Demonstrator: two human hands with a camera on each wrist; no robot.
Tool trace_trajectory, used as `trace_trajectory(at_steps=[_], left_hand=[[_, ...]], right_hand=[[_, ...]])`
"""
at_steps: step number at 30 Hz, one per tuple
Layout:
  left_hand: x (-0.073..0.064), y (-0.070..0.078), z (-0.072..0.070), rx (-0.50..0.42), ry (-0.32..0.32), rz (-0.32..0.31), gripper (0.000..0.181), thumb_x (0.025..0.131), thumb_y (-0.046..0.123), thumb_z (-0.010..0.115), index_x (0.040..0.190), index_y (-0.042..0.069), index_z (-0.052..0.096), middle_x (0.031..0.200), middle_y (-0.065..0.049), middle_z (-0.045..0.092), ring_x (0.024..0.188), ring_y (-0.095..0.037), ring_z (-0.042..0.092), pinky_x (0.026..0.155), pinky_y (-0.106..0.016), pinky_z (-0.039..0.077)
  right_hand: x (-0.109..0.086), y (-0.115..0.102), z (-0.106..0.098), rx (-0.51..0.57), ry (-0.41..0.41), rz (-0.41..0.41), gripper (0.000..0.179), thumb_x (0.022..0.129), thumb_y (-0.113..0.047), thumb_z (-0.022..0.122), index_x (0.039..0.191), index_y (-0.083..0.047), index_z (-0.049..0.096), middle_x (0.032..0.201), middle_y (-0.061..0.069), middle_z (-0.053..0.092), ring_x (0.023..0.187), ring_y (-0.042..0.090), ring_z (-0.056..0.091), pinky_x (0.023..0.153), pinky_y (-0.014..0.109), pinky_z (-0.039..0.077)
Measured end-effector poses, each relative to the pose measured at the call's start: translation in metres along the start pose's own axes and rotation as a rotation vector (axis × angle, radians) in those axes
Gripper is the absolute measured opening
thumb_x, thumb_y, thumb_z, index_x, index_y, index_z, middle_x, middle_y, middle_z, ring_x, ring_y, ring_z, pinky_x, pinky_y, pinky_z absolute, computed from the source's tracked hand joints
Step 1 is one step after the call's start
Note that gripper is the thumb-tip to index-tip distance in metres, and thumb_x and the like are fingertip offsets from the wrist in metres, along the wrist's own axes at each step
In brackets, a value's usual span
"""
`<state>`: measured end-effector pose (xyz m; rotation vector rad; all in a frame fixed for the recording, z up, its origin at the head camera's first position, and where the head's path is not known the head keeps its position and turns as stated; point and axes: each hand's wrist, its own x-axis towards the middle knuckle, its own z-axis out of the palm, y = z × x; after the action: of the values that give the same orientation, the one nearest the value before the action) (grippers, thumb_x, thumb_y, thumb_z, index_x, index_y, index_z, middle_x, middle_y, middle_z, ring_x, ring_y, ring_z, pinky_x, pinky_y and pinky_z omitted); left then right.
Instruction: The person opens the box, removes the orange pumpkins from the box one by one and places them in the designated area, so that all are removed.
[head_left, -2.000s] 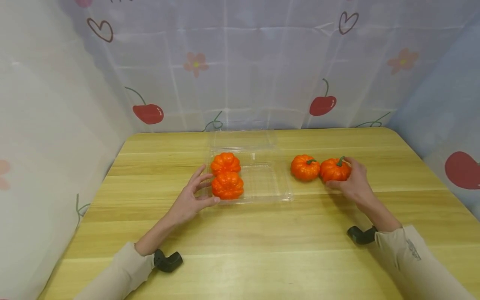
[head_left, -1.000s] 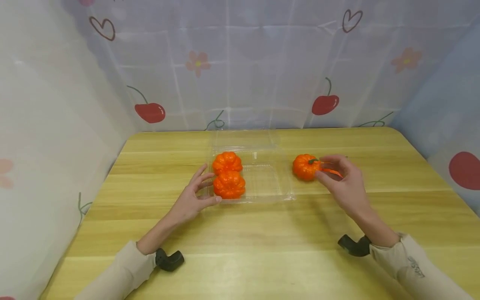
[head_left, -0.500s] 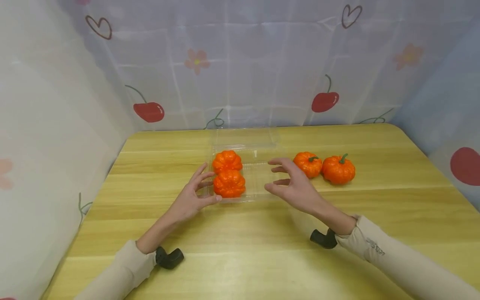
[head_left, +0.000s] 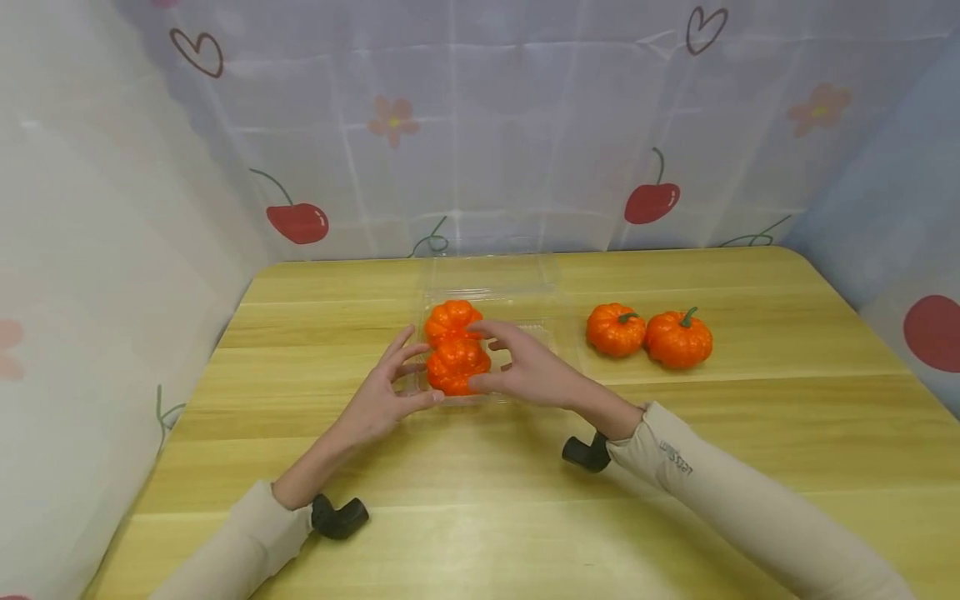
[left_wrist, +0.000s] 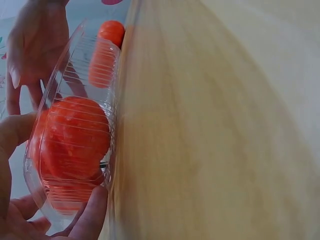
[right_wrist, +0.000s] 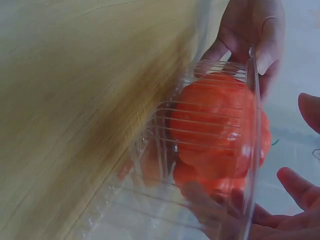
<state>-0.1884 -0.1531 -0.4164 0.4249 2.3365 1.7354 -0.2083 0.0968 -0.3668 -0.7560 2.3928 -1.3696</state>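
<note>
A clear plastic container (head_left: 536, 385) stands on the table with two orange toy pumpkins in its left half. The front pumpkin (head_left: 454, 365) sits close against the back pumpkin (head_left: 450, 318). My left hand (head_left: 378, 400) holds the container's left end, thumb at the front corner and fingers along the side. Over the container, my right hand (head_left: 532, 367) has its fingers spread and gently bent, the tips at the right side of the two pumpkins. In the right wrist view, a gap shows between the right hand's thumb and fingers (right_wrist: 297, 190).
Right of the container are two more orange pumpkins with green stems, one nearer (head_left: 615, 331) and one farther right (head_left: 678, 340). The container's hinged lid (head_left: 487, 273) stands raised at the back. Behind the wooden table (head_left: 465, 517) hangs a printed cloth (head_left: 510, 133).
My right hand has let go of the far right pumpkin and moved left, past the other loose pumpkin, to the pumpkins in the container. The left hand has stayed put.
</note>
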Motion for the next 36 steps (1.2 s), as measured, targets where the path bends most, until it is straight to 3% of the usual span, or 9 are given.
trace_trajectory(at_steps=[3, 11, 19, 27, 36], left_hand=[[-0.001, 0.000, 0.000, -0.004, 0.002, 0.005, 0.072, 0.086, 0.018, 0.079, 0.146, 0.006, 0.044, 0.164, 0.004, 0.005, 0.134, -0.034, 0.041, 0.098, -0.040, 0.049], [0.000, -0.002, 0.002, -0.023, -0.013, 0.006, 0.072, 0.086, 0.016, 0.078, 0.147, 0.005, 0.042, 0.165, 0.003, 0.005, 0.135, -0.034, 0.041, 0.099, -0.040, 0.048], [0.000, -0.003, 0.002, -0.026, 0.003, 0.024, 0.071, 0.086, 0.013, 0.078, 0.146, 0.003, 0.043, 0.165, 0.000, 0.004, 0.135, -0.036, 0.039, 0.100, -0.040, 0.047], [0.000, -0.001, 0.001, 0.009, 0.011, 0.011, 0.072, 0.085, 0.017, 0.079, 0.147, 0.007, 0.044, 0.165, 0.004, 0.005, 0.135, -0.035, 0.040, 0.100, -0.044, 0.047], [0.000, -0.001, 0.002, 0.023, 0.017, 0.016, 0.070, 0.086, 0.020, 0.079, 0.146, 0.009, 0.046, 0.164, 0.007, 0.007, 0.134, -0.034, 0.042, 0.099, -0.044, 0.049]], right_hand=[[0.005, 0.000, 0.003, 0.033, -0.022, 0.011, 0.070, 0.087, -0.019, 0.075, 0.148, -0.005, 0.041, 0.151, 0.010, 0.039, 0.131, 0.035, 0.042, 0.097, 0.048, 0.049], [0.006, -0.001, 0.008, 0.040, -0.033, 0.048, 0.066, 0.090, -0.025, 0.072, 0.147, -0.006, 0.045, 0.144, 0.007, 0.048, 0.129, 0.028, 0.047, 0.098, 0.045, 0.048], [0.008, 0.000, 0.013, 0.011, 0.043, 0.088, 0.059, 0.090, -0.034, 0.072, 0.141, -0.010, 0.055, 0.136, 0.011, 0.048, 0.118, 0.028, 0.051, 0.093, 0.046, 0.048], [0.009, 0.004, 0.017, -0.049, 0.114, 0.079, 0.056, 0.091, -0.025, 0.073, 0.138, -0.002, 0.056, 0.121, 0.012, 0.051, 0.109, 0.029, 0.051, 0.081, 0.037, 0.049], [0.011, 0.008, 0.019, -0.023, 0.090, 0.049, 0.052, 0.093, -0.023, 0.071, 0.136, 0.000, 0.055, 0.126, 0.013, 0.059, 0.112, 0.033, 0.056, 0.092, 0.043, 0.051]])
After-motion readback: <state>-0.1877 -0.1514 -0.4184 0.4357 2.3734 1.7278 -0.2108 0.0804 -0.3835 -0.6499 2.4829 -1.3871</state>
